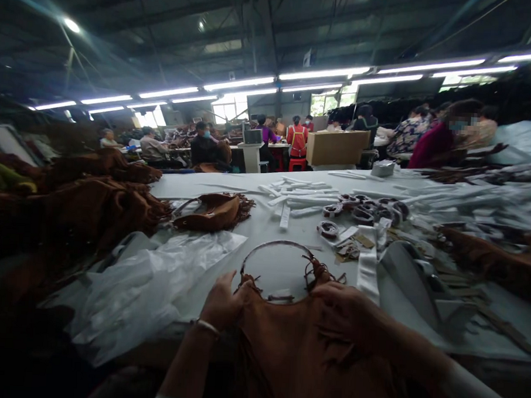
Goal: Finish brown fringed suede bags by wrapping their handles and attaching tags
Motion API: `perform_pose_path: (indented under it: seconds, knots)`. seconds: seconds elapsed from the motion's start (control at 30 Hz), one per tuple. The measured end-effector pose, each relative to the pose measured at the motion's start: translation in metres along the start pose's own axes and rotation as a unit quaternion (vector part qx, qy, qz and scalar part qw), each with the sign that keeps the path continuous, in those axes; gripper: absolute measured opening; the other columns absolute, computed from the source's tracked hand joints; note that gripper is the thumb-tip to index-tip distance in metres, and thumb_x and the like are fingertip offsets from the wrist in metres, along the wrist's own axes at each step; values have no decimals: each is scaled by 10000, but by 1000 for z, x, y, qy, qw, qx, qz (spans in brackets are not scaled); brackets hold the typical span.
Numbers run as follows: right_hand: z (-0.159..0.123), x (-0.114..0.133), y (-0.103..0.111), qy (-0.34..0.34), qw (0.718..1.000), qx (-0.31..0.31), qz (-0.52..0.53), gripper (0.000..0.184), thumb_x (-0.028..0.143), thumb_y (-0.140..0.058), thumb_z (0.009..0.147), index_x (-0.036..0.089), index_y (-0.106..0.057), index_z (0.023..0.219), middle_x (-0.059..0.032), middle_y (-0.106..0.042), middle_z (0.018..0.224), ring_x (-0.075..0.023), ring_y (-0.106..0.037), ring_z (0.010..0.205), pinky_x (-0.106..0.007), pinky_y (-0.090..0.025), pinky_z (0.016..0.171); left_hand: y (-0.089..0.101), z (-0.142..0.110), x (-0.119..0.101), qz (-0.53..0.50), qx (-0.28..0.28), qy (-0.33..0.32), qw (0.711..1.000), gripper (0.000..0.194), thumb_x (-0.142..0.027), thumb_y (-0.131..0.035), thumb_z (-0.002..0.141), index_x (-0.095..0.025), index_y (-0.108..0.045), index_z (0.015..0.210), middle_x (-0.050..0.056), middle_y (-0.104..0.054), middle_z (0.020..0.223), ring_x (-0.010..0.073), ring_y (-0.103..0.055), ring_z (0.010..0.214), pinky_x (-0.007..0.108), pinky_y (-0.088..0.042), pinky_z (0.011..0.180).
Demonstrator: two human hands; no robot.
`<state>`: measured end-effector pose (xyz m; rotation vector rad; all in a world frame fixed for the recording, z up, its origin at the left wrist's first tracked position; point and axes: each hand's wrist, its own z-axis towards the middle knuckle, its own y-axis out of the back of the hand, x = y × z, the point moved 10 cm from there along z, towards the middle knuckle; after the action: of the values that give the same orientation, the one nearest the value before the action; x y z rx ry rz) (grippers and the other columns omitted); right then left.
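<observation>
A brown fringed handbag point(281, 334) hangs at the near edge of the white table, its thin curved handle point(281, 243) lying up on the tabletop. My left hand point(226, 300) grips the bag's upper left corner, thumb by the fringe knot. At the upper right corner, below the handle's end, the fingers of my right hand point(342, 308) are closed on the brown material. Fringe strands dangle under the right hand. The lower part of the bag drops into shadow and cannot be made out.
Clear plastic bags point(142, 287) lie at left, beside a heap of brown bags point(102, 198). Another brown bag point(214, 211) rests farther back. Wrapped coiled straps point(364, 209), white strips point(298, 191) and tags point(354, 247) spread at right. A co-worker point(444, 136) sits at far right.
</observation>
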<state>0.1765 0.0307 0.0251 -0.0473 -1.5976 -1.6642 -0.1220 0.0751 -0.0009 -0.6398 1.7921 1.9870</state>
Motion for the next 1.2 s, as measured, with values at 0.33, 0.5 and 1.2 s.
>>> perform_pose_path:
  seconds: [0.33,0.5,1.2]
  knots:
    - [105,11,-140,-36,986,145,76,263,297,-533,899,165,-759,933,-103,-762,922,-211,-690,856,-277,-484,766,-39,16,34,-166,25,24,986,603,-468,-663,825,-137,-585,1323,124,-735,1116,265,-675,1060,392,-515,978]
    - [95,-1,-130,-50,989,105,94,269,328,-535,906,176,-753,873,-82,-751,872,-194,-670,816,-267,-458,729,-24,-4,13,-133,-4,-86,987,301,-376,-534,926,-230,-719,1113,81,-705,1033,228,-654,998,361,-513,946]
    - [93,2,-129,-17,989,117,88,270,293,-556,895,179,-743,1051,-106,-753,1031,-226,-693,972,-297,-493,857,-28,8,-55,184,59,-149,970,150,-165,-562,867,-199,-699,818,95,-627,998,261,-575,1023,394,-469,917]
